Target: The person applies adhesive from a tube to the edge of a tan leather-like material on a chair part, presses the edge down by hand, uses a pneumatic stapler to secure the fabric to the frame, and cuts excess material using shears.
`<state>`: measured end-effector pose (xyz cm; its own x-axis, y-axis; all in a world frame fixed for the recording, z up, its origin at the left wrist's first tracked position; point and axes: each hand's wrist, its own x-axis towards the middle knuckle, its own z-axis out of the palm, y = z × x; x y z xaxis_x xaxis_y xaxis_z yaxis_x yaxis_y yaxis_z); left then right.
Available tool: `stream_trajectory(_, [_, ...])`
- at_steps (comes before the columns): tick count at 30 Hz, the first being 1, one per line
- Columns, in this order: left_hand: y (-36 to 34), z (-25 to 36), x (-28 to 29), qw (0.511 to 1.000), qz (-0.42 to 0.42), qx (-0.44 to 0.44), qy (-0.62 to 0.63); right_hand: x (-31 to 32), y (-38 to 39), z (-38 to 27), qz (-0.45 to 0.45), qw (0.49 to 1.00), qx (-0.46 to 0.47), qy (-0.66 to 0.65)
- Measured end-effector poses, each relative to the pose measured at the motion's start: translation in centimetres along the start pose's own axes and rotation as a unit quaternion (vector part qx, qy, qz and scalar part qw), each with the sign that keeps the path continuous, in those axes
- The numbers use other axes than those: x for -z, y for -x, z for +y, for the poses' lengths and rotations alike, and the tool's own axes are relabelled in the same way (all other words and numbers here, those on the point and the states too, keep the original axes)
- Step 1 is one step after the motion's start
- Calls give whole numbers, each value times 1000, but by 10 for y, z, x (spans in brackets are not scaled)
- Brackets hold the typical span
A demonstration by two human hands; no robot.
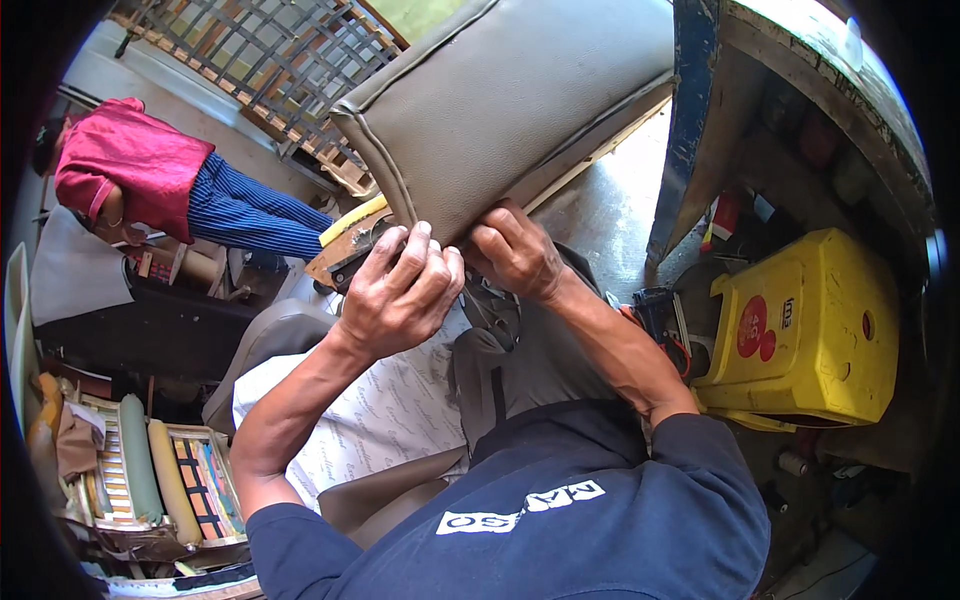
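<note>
Because both hands meet at the near lower corner of the grey-brown upholstered piece, the work spot sits close to the wearer's body, presumably for easy reach and a clear look. Left hand: fingers bunched, apparently pinching the cover's edge near the piped seam, likely to keep the material from slipping. Right hand: fingers curled against the lower edge just beside it; fingertips are tucked away, so can't tell if it grips or only presses, maybe bracing. Piece lies tilted, stretching away up the view; what supports its far end isn't clear. Bare wood and yellow foam show left of the corner, uncovered on that side. White patterned sheet lies below the left forearm. Yellow plastic stool stands right, well apart; co-worker bends over at far left.
</note>
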<state>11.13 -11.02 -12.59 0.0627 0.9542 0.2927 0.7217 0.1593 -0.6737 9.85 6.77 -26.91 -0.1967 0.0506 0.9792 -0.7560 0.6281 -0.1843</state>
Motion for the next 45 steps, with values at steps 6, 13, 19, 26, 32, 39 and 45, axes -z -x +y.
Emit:
stream_trajectory(6, [18, 67, -27, 894, 212, 372, 133, 11, 3, -6, 4, 1000, -19, 13])
stream_trajectory(13, [1, 124, -75, 667, 265, 648, 256, 14, -3, -7, -4, 1000, -7, 7])
stream_trajectory(19, [-13, 118, -92, 658, 339, 617, 266, 24, -6, -3, -52, 998, 20, 6])
stream_trajectory(26, [-11, 111, -95, 619, 359, 606, 347, 30, -6, -2, -76, 997, 22, 15])
stream_trajectory(32, [-20, 114, -92, 618, 364, 607, 342, 31, -5, -4, -83, 995, 31, 39])
stream_trajectory(39, [-28, 114, -84, 610, 346, 628, 338, 25, 13, -9, -36, 999, -32, 13])
stream_trajectory(45, [-32, 118, -88, 594, 310, 670, 319, 19, 26, -12, -32, 851, -430, -301])
